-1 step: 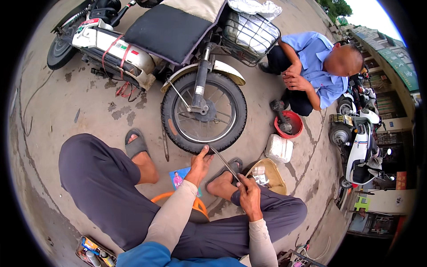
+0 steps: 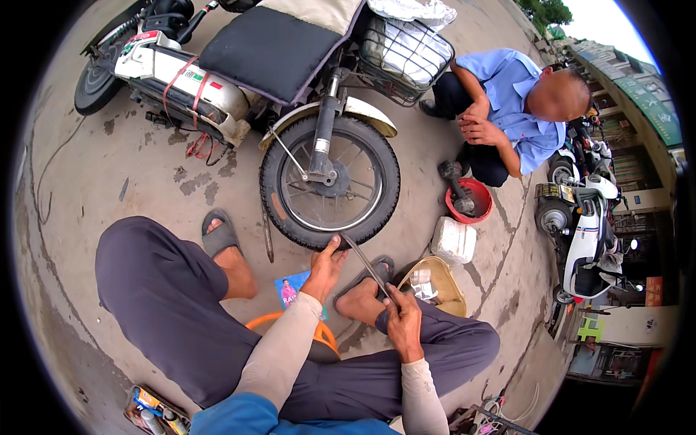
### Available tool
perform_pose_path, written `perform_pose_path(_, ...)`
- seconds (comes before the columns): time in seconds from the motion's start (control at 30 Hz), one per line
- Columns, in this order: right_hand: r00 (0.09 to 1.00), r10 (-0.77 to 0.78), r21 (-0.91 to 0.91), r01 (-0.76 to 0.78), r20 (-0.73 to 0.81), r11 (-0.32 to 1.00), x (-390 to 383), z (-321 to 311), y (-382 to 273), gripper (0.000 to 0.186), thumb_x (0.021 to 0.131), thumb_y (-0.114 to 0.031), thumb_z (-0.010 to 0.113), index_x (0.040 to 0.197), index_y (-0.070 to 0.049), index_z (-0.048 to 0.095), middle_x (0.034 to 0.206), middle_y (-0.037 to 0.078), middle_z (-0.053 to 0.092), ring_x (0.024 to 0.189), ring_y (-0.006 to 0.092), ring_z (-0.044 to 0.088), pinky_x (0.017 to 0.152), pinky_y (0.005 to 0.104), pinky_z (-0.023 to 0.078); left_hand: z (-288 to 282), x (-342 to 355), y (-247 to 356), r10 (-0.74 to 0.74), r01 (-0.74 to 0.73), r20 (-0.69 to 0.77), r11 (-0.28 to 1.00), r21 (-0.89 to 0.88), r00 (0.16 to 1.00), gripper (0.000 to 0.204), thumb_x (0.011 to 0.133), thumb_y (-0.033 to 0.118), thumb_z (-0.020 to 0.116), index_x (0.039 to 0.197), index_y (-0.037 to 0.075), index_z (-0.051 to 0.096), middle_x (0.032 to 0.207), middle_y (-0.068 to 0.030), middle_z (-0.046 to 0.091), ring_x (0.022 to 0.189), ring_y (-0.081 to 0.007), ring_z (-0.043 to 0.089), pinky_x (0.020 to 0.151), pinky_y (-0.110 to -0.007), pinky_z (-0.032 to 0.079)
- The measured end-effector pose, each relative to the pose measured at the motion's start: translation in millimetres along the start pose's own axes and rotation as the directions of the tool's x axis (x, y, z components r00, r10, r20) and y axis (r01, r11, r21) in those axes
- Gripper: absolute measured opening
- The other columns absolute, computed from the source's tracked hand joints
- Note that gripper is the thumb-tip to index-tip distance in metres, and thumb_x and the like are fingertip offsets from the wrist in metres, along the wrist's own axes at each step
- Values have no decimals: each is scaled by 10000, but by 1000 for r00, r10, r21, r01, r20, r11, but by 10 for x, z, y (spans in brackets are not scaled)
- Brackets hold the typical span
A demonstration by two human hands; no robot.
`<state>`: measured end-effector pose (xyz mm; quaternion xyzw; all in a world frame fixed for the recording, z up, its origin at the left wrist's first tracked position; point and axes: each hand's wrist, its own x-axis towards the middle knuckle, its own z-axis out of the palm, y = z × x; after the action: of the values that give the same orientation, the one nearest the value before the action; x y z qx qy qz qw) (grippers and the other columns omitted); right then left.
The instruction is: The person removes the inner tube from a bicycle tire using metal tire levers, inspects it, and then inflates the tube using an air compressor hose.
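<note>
Head view, taking the front wheel (image 2: 330,181) of the electric scooter (image 2: 239,65) as the landmark throughout.

The left hand (image 2: 326,267) rests at the bottom of the tyre, fingers spread and pressed against the tread, holding nothing else; the right hand (image 2: 402,326) sits further from the wheel, below and to the right, closed around the near end of a slim metal lever (image 2: 366,264); the far end of the lever meets the tyre at its lowest point, just beside the left thumb; whether the tip is under the bead cannot be told from here.

Judged procedure for levering well: keep the left hand pressing the tyre so the wheel does not turn; drive the lever in shallow and flat to the rim, since a steep angle would likely pinch the inner tube; pull down with the right hand in a slow arc, not a jerk; keep the left thumb clear of the tip.

Surroundings, relative to the wheel: a sandalled foot (image 2: 362,293) lies directly below it, between the two hands; a tan basin (image 2: 449,290) and a white container (image 2: 453,239) stand to the lower right; a red bowl (image 2: 475,206) stands to the right; a second person in a blue shirt (image 2: 507,109) crouches beyond that bowl, hands on knees, touching none of these items.
</note>
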<state>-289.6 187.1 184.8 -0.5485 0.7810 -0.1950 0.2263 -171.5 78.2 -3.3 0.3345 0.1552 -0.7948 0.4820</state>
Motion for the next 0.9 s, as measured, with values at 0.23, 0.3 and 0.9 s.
perform_pose_path(0.23, 993, -40, 19, 42, -113, 999, -159, 236, 66, 346, 869, -24, 654, 1208, -86, 671, 813, 114, 523, 699, 244, 537, 659, 341, 461, -85, 190, 31, 4, -11, -48, 989, -149, 999, 395, 763, -28, 759, 1106, 90, 603, 1069, -42, 648, 1023, -217, 611, 936, -378, 454)
perform_pose_path(0.3, 991, -44, 18, 46, -129, 999, -145, 257, 59, 345, 866, -22, 656, 1203, -91, 675, 814, 114, 522, 698, 241, 537, 658, 340, 461, -112, 216, 57, 6, -11, -46, 993, -113, 999, 362, 774, -23, 745, 1091, 67, 596, 1079, -48, 635, 1051, -216, 593, 997, -384, 432)
perform_pose_path(0.9, 979, -201, -234, 188, -35, 954, -31, 286, -179, 351, 848, -5, 622, 1189, -73, 671, 863, 114, 583, 727, 297, 626, 616, 398, 508, -478, 352, 434, -63, 62, 72, 998, 6, 995, 361, 761, -78, 718, 1088, 48, 630, 1040, -58, 659, 994, -218, 622, 946, -387, 488)
